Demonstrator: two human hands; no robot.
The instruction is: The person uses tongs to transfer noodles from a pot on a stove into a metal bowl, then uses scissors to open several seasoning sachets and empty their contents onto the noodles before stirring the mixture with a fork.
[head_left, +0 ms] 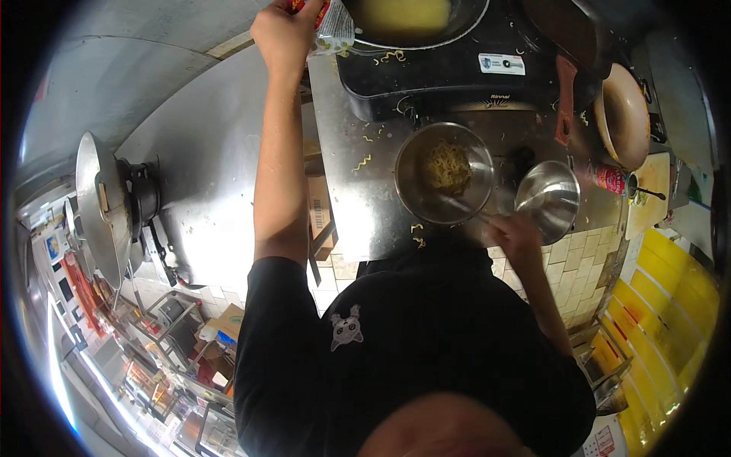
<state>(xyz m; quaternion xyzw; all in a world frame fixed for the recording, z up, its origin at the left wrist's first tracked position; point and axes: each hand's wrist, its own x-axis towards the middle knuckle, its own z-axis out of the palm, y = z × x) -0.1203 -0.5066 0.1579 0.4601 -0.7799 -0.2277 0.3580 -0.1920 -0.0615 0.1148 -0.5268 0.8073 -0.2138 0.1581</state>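
Observation:
My left hand (288, 25) grips a printed plastic packet (336, 25) beside a dark pan (478, 17) that holds yellowish liquid. The pan stands on a black gas stove (434, 74). In front of the stove, a steel bowl (404, 197) holds a clump of noodles (450, 168). My right hand (514, 234), blurred, is closed around the handle of a metal utensil (465, 210) whose far end reaches into that bowl. An empty steel bowl (551, 197) stands tilted just beyond the right hand.
A pan with a brown handle (564, 97) is on the stove's right side. Right of it are a leaning pale pan (625, 117), an opened can (614, 180) with a utensil in it, and a cutting board (651, 194). Noodle scraps (362, 163) dot the steel counter (342, 200). A large wok (103, 208) stands left.

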